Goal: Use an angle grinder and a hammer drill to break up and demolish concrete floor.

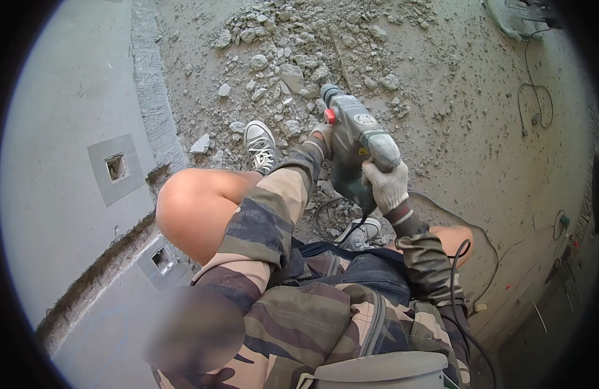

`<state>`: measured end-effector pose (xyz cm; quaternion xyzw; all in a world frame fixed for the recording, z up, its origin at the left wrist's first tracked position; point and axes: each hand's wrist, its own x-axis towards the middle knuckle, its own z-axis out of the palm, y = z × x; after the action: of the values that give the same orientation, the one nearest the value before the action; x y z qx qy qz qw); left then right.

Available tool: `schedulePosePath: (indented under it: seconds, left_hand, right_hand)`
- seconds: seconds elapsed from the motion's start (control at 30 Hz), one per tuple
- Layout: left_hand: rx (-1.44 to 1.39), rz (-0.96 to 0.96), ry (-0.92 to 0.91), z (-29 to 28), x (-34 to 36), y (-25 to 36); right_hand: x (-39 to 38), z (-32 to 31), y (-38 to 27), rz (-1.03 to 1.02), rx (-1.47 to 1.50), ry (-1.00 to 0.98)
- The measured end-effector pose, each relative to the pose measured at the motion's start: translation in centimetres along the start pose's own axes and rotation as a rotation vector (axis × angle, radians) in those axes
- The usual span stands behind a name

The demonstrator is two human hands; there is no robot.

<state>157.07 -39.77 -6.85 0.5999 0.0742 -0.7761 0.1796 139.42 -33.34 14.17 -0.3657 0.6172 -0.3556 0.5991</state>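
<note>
A grey-green rotary hammer drill (351, 126) with a red knob on its side is held between my hands. Its dark chuck (329, 93) points away from me at the broken concrete rubble (299, 74); I cannot make out a bit. My gloved right hand (387, 185) is wrapped round the rear handle. My left hand (323, 135), also gloved, is closed against the drill's left side near the front, its fingers mostly hidden behind the body. A black cable (363, 220) hangs from the drill near my right hand.
Concrete chunks lie around my left shoe (260, 146). On the left stands a grey wall (66, 117) with a square cutout box (118, 167) and a rough chased groove (108, 256). Cable (484, 236) trails over the floor at right. Another loose cable (538, 97) lies farther off.
</note>
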Motion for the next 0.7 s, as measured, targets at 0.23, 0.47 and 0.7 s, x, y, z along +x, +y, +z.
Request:
schedulePosePath:
  seconds: [0.23,0.47,0.7]
  left_hand:
    - [-0.207,0.135,-0.243,1.8,-3.5,-4.0]
    - [-0.296,0.133,-0.179,3.6,-7.1,-9.6]
    - [-0.310,0.020,-0.161,1.5,-6.4,-7.8]
  right_hand:
    - [-2.1,-3.2,-3.0,0.131,0.102,-0.121]
    - [-4.6,-6.1,-5.6,0.214,-0.220,-0.219]
    - [-4.5,-0.4,-5.4,-0.119,-0.393,-0.136]
